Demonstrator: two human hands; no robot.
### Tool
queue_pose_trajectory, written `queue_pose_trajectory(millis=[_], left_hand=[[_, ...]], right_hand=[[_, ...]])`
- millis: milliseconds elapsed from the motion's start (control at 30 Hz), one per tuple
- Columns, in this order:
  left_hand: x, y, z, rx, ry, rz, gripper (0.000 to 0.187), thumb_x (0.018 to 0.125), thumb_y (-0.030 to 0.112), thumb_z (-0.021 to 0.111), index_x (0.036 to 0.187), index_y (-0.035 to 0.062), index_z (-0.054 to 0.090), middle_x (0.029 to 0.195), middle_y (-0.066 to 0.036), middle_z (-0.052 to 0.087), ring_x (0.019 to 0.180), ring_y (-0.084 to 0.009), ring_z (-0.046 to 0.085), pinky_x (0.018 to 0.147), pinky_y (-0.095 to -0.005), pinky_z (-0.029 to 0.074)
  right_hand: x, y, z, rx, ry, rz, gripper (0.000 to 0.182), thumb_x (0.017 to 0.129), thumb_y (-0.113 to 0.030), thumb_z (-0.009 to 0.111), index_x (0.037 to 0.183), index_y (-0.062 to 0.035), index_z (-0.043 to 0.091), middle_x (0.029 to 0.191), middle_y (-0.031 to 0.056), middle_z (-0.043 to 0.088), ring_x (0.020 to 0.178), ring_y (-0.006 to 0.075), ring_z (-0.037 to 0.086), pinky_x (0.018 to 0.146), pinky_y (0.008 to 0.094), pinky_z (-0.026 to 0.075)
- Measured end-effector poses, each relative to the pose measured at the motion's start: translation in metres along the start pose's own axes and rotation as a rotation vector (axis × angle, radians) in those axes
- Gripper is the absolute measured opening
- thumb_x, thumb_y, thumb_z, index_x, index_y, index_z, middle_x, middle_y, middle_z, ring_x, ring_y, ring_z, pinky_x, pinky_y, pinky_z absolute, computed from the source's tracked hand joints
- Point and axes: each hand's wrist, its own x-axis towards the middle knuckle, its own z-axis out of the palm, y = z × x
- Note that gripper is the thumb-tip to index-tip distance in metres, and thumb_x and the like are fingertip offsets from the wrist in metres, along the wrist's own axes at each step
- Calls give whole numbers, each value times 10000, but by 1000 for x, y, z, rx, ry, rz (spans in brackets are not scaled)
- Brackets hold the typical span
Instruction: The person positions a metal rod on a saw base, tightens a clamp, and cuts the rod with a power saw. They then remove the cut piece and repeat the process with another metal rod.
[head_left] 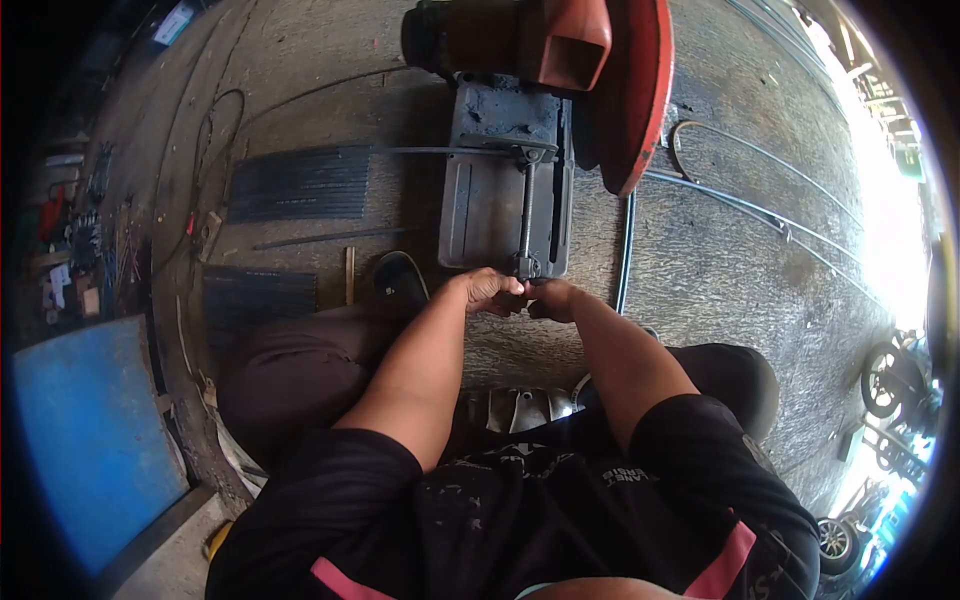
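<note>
A cut-off saw stands in front of me, with a red blade guard point(645, 100) and a grey metal base point(480, 215). Along the base runs the vise screw point(528, 205), its near end by my fingers. My left hand point(490, 290) and my right hand point(552, 299) meet at this end, fingers curled around the vise handle, which they mostly hide. A thin metal bar point(430, 150) lies across the base at the vise jaw and sticks out to the left.
Dark cut bars lie in a stack point(300, 183) left of the saw, with a second stack point(262, 300) nearer me. A loose bar point(330, 238) lies between them. Long rods point(740, 205) stretch over the floor at right. A blue panel point(95, 430) stands at lower left.
</note>
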Motion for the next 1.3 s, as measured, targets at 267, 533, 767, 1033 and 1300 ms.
queue_pose_trajectory(millis=[267, 533, 767, 1033, 1300], left_hand=[[7, -45, -12, -342, -14, 41, 483, 736, 368, 718, 1128, 123, 579, 1052, -75, 616, 1006, -235, 578, 920, -468, 440], [45, -61, -5, -270, 344, 140, 497, 754, 472, 686, 1109, 146, 564, 919, -38, 577, 807, -184, 550, 708, -355, 452], [-7, -31, 52, -276, 461, 165, 1092, 633, 719, 650, 1434, 110, 225, 1452, -164, 242, 1325, -337, 267, 1040, -479, 273], [15, -48, 14, 444, 1013, 83, 897, 632, 654, 692, 1236, 11, 530, 1286, -201, 507, 1145, -353, 518, 967, -402, 407], [13, -26, 41, 110, 1002, 428, 872, 689, 613, 659, 1283, 5, 464, 1310, -219, 469, 1242, -356, 433, 1024, -441, 352]], right_hand=[[-33, -45, 27, -790, 346, 86, 527, 803, -511, 639, 908, 6, 639, 775, 90, 626, 563, 177, 580, 513, 330, 476], [-71, -65, 61, -635, 380, 80, 470, 822, -454, 631, 904, 9, 647, 813, 93, 660, 632, 190, 643, 545, 302, 506], [-123, -43, 64, 33, -267, -19, 427, 845, -191, 609, 1245, -81, 506, 994, 88, 616, 830, 211, 622, 679, 334, 508], [-127, -53, 61, -920, 346, 343, 297, 884, -288, 510, 1049, -57, 599, 925, 75, 629, 691, 221, 589, 633, 462, 509], [-63, -27, -26, -1131, 423, 353, 265, 909, -240, 365, 939, -39, 535, 926, 58, 634, 606, 209, 574, 558, 462, 508]])
